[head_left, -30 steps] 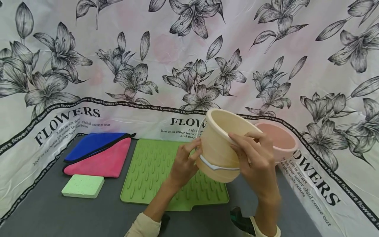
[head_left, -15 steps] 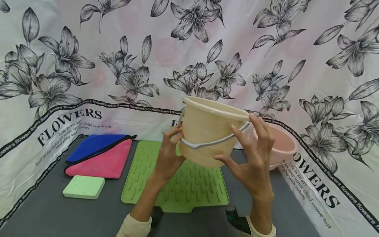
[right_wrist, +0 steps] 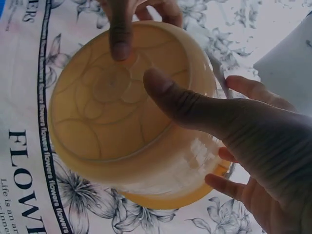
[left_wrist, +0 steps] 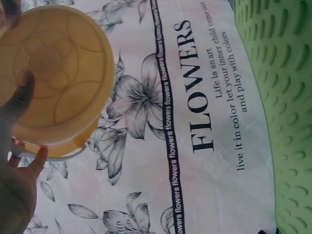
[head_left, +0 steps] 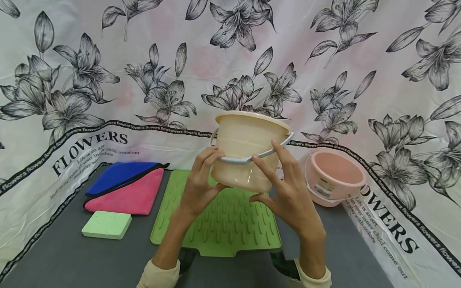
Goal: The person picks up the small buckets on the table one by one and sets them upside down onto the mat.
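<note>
Covering the back and both sides of your setup is a white sheet (head_left: 237, 60) printed with black lilies and "FLOWERS" lettering. Next down in size, you've got the dark grey bench (head_left: 119, 264), with a green ridged mat (head_left: 223, 224) lying in the middle of it. Your cream bucket (head_left: 248, 140) is up in the air above the mat, tilted a bit so its rim dips toward your right, and both wrist views catch the petal pattern on its base. Over on the right toward the back sits a pink bucket (head_left: 338, 188), and on the left there's a blue and pink cloth (head_left: 129, 196) with black edging.

Now your hands: left (head_left: 198, 180) has its fingers clamped on the cream bucket, tips on the wall and thumb at the base. Right (head_left: 284, 184) holds the other side, fingers spread, tips at the handle (head_left: 235, 161); can't tell if that thumb actually touches the base. Just in front of the cloth lies a pale green sponge (head_left: 107, 225). Tiniest bit is the label (head_left: 324, 187) on the pink bucket.
</note>
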